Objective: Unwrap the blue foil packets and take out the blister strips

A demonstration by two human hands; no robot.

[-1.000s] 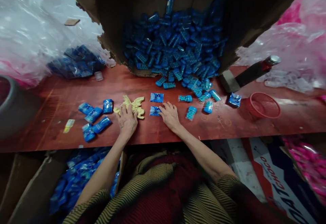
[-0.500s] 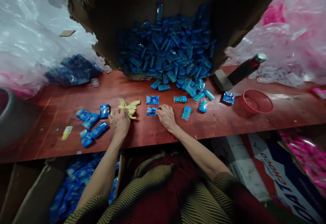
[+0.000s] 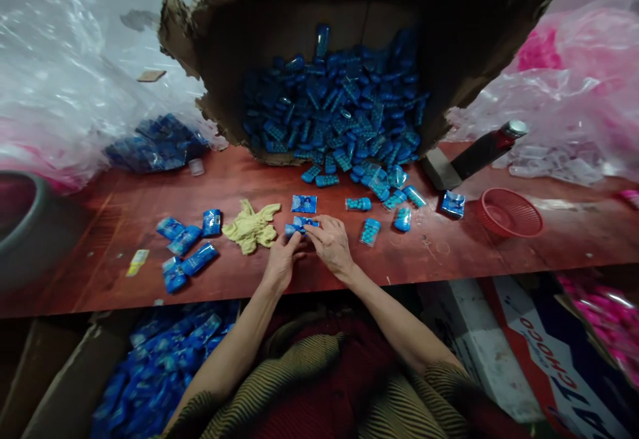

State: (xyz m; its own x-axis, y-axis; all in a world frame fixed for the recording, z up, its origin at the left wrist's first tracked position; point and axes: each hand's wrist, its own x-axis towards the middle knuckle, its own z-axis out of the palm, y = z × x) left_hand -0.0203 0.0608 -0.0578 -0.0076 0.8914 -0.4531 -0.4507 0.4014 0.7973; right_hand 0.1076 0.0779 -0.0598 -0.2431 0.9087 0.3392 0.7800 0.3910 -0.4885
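Observation:
My left hand point(image 3: 281, 261) and my right hand point(image 3: 331, 245) meet near the middle of the table, both closed on a small blue printed label point(image 3: 305, 221). The fingers partly cover it, and its left end looks bent or doubled. Just beyond lies another flat blue label point(image 3: 304, 203). A crumpled pale yellow cloth point(image 3: 251, 226) is beside my left hand. To the right of my right hand lie small clear bottles of blue beads, the nearest one a blue-capped bottle point(image 3: 370, 232). Several blue-wrapped packs point(image 3: 200, 259) lie at the left.
A torn cardboard box point(image 3: 214, 66) at the back spills a heap of blue bottles point(image 3: 344, 113). At right are a red basket point(image 3: 509, 213), a dark bottle point(image 3: 486, 149) leaning on a metal block, and a blue stack point(image 3: 452, 205). Blue packs point(image 3: 160, 359) fill a box below the edge.
My left hand has left the yellow cloth and moved right to the label at my right hand. The cloth now lies spread out. The view has shifted slightly.

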